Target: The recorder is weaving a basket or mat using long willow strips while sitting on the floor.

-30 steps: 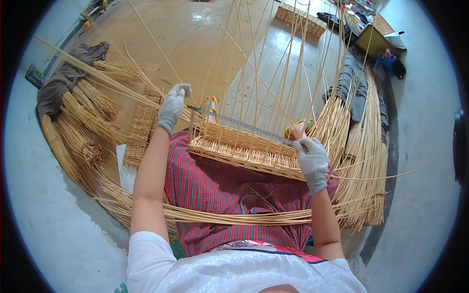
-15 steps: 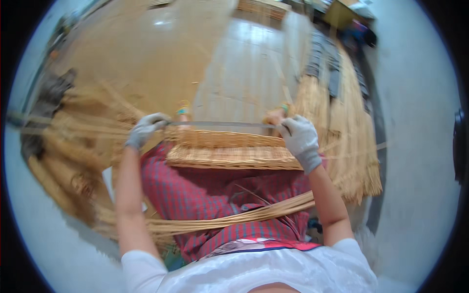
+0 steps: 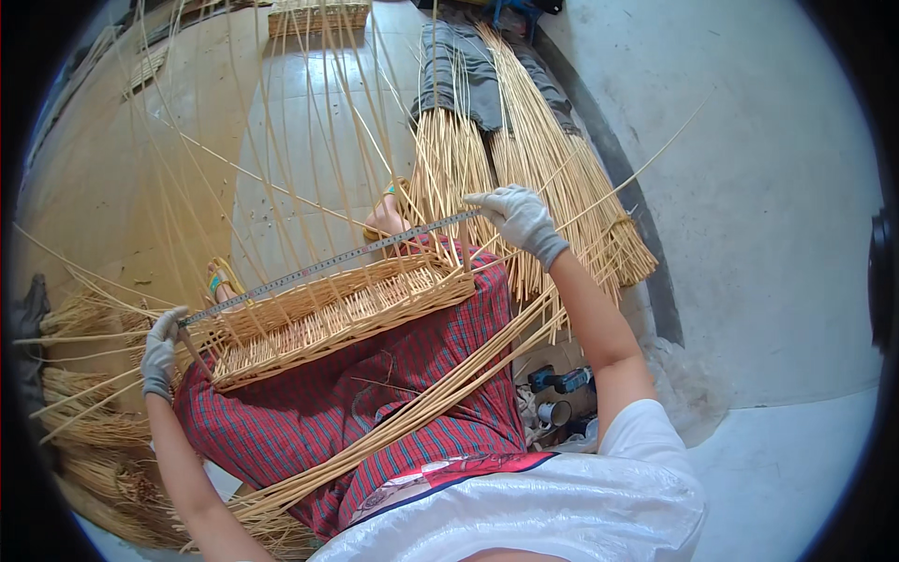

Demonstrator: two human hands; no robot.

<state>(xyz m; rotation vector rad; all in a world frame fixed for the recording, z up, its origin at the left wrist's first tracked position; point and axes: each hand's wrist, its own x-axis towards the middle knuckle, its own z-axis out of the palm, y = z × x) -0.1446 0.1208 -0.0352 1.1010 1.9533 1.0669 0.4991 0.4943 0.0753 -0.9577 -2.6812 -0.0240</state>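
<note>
A half-woven wicker basket (image 3: 337, 314) rests on my lap over a red plaid skirt (image 3: 393, 403), its long upright stakes (image 3: 281, 140) rising away from me. A long metal ruler (image 3: 328, 265) lies across the top of the basket from end to end. My left hand (image 3: 161, 348), in a grey glove, pinches the ruler's left end at the basket's left corner. My right hand (image 3: 515, 217), also gloved, holds the ruler's right end above the basket's right corner.
Bundles of straw-coloured willow rods (image 3: 524, 169) lie on the floor to the right, partly under a grey cloth (image 3: 468, 66). More rods (image 3: 84, 412) pile up at my left, and loose rods (image 3: 412, 412) cross my lap. Another basket (image 3: 318, 14) stands far ahead. A cordless drill (image 3: 562, 379) lies by my right hip.
My view has swung right and tilted. The ruler, held level across the basket half a second ago, now slopes, with my right hand higher and my left hand lower.
</note>
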